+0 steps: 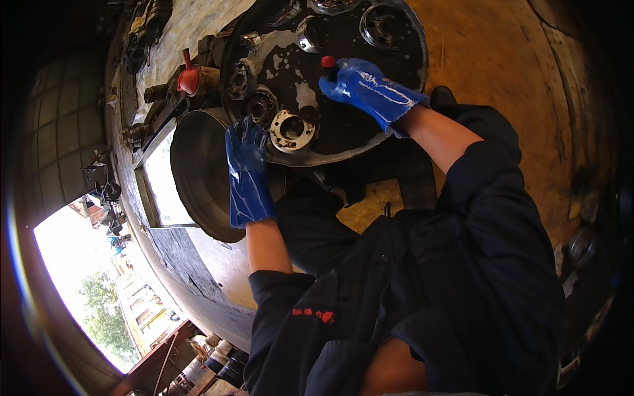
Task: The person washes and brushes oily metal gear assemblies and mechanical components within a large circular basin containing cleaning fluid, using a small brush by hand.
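Note:
My left hand [247, 168], in a blue rubber glove, lies at the near left rim of a large round pan [356, 150] of dark liquid. Its fingers are stretched out beside a pale metal flange with a round bore [291, 131], and nothing shows in its grasp. My right hand [360, 86], gloved the same way, is over the pan's middle right, closed around a dark handle with a red knob end [328, 62]. The rest of that tool is hidden. Around the pan's left side sit greasy ring-shaped metal parts [260, 105], and a shiny metal ring [378, 28] is at the far side.
A deep, empty-looking metal drum [201, 175] stands against the pan's left side. Beyond it is a valve or fitting with a red handle [188, 78]. Stained brown floor [489, 59] stretches to the right. A bright doorway [86, 284] opens at the lower left.

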Tool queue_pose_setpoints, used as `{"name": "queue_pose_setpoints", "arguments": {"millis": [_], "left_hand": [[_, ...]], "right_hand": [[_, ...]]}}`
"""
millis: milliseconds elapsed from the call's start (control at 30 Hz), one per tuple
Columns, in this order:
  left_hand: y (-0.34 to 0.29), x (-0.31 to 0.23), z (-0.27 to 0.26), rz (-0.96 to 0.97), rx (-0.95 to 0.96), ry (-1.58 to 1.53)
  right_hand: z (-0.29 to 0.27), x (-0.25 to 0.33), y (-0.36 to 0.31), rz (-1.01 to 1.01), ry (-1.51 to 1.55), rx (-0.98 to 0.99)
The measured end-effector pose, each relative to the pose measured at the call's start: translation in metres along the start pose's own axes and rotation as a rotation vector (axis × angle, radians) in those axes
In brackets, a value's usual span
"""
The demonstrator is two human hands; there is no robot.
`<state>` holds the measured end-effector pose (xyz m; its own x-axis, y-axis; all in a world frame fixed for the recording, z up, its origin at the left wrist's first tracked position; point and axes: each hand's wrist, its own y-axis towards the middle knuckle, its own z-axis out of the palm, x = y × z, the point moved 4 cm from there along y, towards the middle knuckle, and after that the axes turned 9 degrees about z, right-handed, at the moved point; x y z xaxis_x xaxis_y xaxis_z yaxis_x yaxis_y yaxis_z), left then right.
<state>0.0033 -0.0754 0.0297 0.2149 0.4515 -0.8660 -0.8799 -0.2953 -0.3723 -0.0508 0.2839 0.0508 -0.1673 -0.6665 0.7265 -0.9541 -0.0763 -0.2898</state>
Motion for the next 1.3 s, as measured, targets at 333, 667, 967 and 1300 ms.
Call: {"name": "queue_pose_setpoints", "arguments": {"millis": [333,667,967,1300], "left_hand": [[-0.046,0.054,0.136,-0.357,0.153,-0.296],[-0.046,0.062,0.158,-0.320,0.163,-0.157],[-0.044,0.035,0.163,-0.194,0.155,-0.128],[0.004,-0.015,0.041,-0.226,0.067,0.798]], "right_hand": [[0.019,0.014,0.039,-0.172,0.698,0.567],[0.004,0.006,0.042,-0.085,0.444,0.365],[0.035,-0.027,0.044,0.023,0.546,0.196],[-0.023,0.013,-0.025,-0.003,0.556,0.249]]}}
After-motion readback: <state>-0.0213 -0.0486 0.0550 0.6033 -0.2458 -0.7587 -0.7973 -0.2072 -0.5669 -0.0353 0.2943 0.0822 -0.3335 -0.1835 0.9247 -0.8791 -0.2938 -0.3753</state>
